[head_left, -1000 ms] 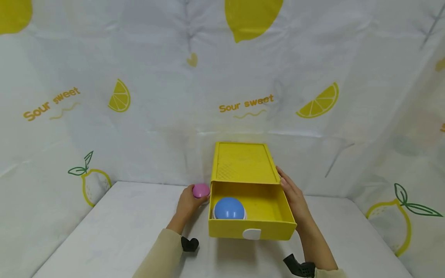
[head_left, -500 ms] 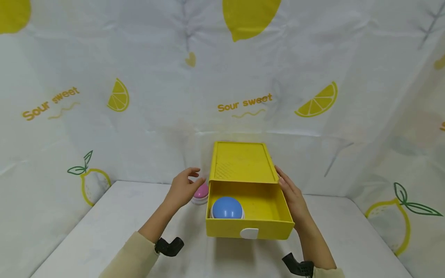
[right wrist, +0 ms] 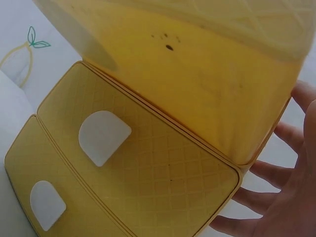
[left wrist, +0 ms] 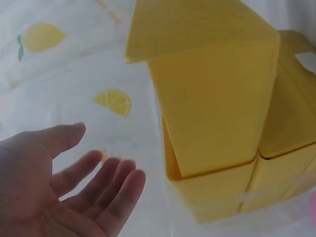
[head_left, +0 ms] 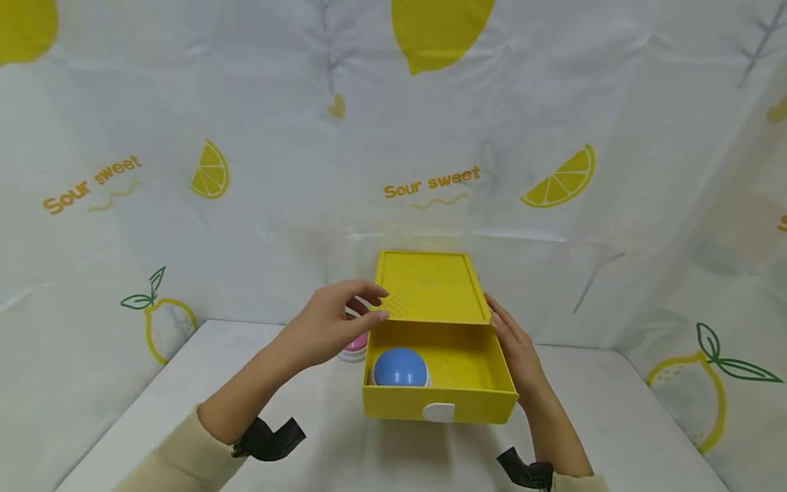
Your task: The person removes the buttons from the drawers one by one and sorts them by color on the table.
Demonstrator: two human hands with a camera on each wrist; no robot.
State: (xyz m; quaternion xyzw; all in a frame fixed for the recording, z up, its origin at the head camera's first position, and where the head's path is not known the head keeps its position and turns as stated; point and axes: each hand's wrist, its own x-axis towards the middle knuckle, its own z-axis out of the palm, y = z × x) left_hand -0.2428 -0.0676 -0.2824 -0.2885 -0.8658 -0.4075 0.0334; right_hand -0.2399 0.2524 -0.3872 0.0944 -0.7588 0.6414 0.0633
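A yellow drawer box (head_left: 433,285) stands on the table with its top drawer (head_left: 486,408) pulled out. In that drawer's left front corner lies a blue dome (head_left: 399,367) on a white base. My left hand (head_left: 320,325), holding nothing, hovers at the box's upper left edge with thumb and fingers spread. Partly behind it, a pink dome (head_left: 354,345) with a white base sits beside the box's left side. My right hand (head_left: 519,352) rests along the right side of the box; its fingers (right wrist: 271,175) lie nearly straight against the wall in the right wrist view.
Below the open drawer, the right wrist view shows lower drawer fronts (right wrist: 148,170) with white knobs (right wrist: 103,138), pushed in. A white table (head_left: 246,383) supports everything. Behind it hangs a white lemon-print sheet (head_left: 277,260). Black straps (head_left: 270,439) are on both wrists.
My left hand has let go of the pink dome, leaving it beside the box. It has lifted and moved right to the box's upper left edge. The right hand stays in place.
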